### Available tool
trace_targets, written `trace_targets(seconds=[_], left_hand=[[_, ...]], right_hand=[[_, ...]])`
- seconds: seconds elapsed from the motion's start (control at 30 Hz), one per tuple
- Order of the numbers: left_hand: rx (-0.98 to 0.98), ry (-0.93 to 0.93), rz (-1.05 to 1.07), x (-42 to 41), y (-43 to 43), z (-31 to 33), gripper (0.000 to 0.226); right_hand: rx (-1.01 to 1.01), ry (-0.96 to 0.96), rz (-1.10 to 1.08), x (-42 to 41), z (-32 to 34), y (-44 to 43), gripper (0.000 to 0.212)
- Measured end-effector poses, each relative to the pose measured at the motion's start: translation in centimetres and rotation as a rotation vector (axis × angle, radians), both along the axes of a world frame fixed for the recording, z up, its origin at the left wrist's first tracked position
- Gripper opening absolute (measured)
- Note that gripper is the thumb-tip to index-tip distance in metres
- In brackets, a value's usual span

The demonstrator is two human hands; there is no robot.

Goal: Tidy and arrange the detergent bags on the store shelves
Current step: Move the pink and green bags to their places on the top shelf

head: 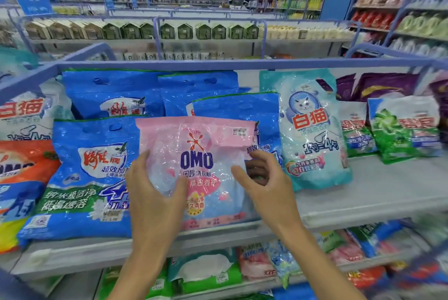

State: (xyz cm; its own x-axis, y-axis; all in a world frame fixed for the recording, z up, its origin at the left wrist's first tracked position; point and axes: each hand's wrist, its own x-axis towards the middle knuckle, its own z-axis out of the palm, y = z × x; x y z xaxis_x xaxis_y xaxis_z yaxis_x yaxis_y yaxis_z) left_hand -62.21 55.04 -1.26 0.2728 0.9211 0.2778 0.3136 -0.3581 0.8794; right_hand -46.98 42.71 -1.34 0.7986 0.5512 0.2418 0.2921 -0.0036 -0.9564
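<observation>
1. We held the pink detergent bag (196, 154) upright between both hands. It sat above the front edge of the shelf (388, 193) and in front of the blue bags (116, 96) stacked beyond our fingers.
2. Our left hand (152, 193) gripped the lower left edge of the bag, thumb on the front face and fingers behind the film.
3. Our right hand (266, 183) sat at the lower right edge, thumb on the front face and fingers curled. We could not tell whether those fingers closed on the bag or only lay beside it.
4. Handling, as we judged it:
   - The film looked glossy and creased, so we expected a soft, slippery pouch.
   - The powder would probably settle low, making the bag sag and feel moderately heavy.
   - It did not look fragile, though a seam might split under a hard pinch.
5. Recommended hold, in our judgement: take both side edges low down, or support the base. Avoid lifting by the flat top strip near the price sticker (239, 131).
6. A large blue bag (89, 178) lay just left of our left hand. A turquoise bag (312, 130) stood just right of our right hand, with bare shelf further right.
</observation>
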Motion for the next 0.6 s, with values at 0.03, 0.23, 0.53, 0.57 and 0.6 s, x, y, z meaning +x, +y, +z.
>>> trace_targets(seconds=[0.03,0.23,0.53,0.57,0.6], left_hand=[[0.049,0.069,0.023,0.7,-0.5,0.1,0.076],[0.288,0.166,0.046,5.7,-4.2,-0.2,0.063],[0.455,0.168,-0.005,15.3,-16.6,-1.1,0.050],[0.471,0.178,-0.046,16.4,-17.9,-1.2,0.052],[0.460,0.196,-0.080,17.5,-19.3,-1.0,0.049]], right_hand=[[-0.015,-0.018,0.031,0.5,0.0,-0.8,0.038],[-0.269,-0.422,-0.053,6.3,-0.3,-8.0,0.038],[-0.507,-0.552,-0.124,17.3,-0.8,-21.7,0.045],[-0.529,-0.541,-0.139,18.5,-0.9,-23.1,0.046],[-0.548,-0.528,-0.155,19.7,-0.9,-24.4,0.047]])
